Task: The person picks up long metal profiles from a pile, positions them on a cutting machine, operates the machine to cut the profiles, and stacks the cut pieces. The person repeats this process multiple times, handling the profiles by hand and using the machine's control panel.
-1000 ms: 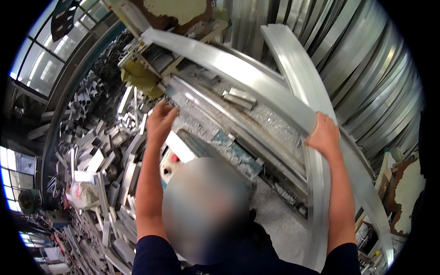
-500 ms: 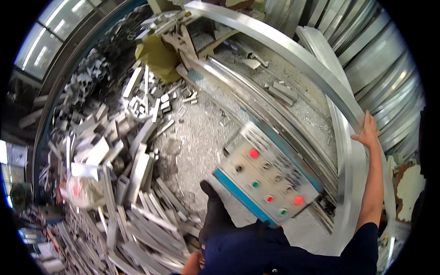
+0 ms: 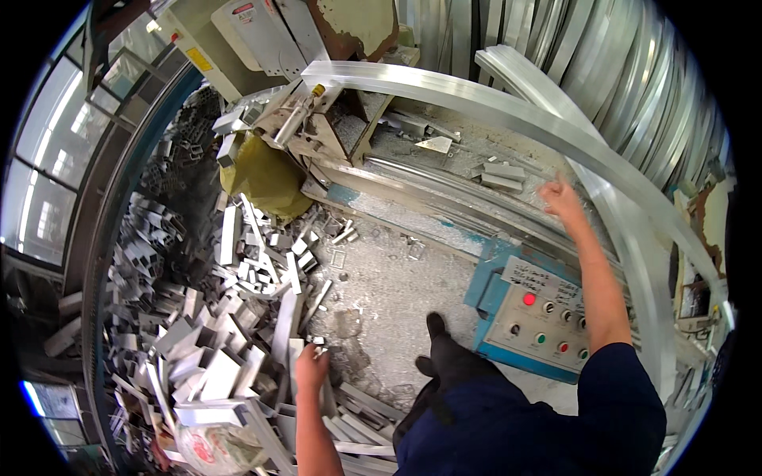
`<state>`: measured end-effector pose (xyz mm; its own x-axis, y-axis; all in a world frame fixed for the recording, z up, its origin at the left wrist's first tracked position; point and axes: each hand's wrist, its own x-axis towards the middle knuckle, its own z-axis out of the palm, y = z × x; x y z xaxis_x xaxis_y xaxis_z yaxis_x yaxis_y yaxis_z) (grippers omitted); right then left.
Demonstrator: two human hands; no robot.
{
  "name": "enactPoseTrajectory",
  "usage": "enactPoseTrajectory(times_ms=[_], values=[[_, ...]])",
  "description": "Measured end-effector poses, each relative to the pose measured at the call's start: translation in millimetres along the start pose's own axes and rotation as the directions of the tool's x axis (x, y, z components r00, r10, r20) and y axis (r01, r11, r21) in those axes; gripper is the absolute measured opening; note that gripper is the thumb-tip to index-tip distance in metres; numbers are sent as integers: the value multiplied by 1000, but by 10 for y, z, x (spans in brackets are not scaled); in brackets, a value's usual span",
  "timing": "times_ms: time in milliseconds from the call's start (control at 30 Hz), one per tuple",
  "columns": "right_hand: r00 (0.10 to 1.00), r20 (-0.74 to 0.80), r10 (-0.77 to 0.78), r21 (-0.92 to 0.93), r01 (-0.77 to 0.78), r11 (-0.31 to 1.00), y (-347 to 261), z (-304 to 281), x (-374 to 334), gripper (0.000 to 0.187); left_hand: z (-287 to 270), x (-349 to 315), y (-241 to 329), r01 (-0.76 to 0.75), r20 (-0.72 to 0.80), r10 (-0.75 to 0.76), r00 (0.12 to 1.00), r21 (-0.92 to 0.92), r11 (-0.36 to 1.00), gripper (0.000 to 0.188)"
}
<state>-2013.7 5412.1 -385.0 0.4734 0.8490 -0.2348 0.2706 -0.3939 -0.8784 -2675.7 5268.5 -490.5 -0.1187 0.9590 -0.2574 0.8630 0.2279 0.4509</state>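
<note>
My right hand point(image 3: 562, 200) is raised beyond the control box, with its fingers apart and nothing visible in them. It is nearest to a long silver aluminium profile point(image 3: 468, 93), which passes just behind it without visible contact. That profile bends across the fisheye view from the machine at the back to the right. Low on the left, my left hand point(image 3: 311, 371) is closed, and a small shiny metal piece point(image 3: 319, 342) shows at its fingertips. Its exact kind is too small to make out. Below my right forearm sits the blue control box point(image 3: 492, 337) with red and green buttons.
A heap of aluminium offcuts point(image 3: 214, 373) covers the left side. A yellow-green cloth point(image 3: 266, 178) hangs beneath the machine point(image 3: 325, 127) at the back. Metal rails point(image 3: 444, 186) run along the bench, and many long profiles point(image 3: 635, 71) stand at the back right.
My right hand has let go of the long profile and moved left. My left hand has come up over the offcuts with a small piece at its fingertips. The view has turned.
</note>
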Motion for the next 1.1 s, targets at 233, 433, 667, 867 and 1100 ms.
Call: enactPoseTrajectory(times_ms=[233,433,667,867,1100], values=[[984,-158,86,892,105,439,333,128,827,81,-653,1922,2366,-723,55,721,691,66,688,34],[883,-469,31,883,469,14,-85,583,1471,88,-834,3619,4364,-970,-22,987,159,180,161,47],[813,-576,-83,807,550,-216,-29,629,1938,76,-550,5195,5406,-917,368,887,279,375,133,92],[569,-781,260,617,766,178,209,606,1993,68,-623,5494,5386,-966,471,856,212,231,112,75],[547,-792,270,604,766,221,126,797,2122,69,-674,5791,5248,-978,363,919,155,190,90,72]])
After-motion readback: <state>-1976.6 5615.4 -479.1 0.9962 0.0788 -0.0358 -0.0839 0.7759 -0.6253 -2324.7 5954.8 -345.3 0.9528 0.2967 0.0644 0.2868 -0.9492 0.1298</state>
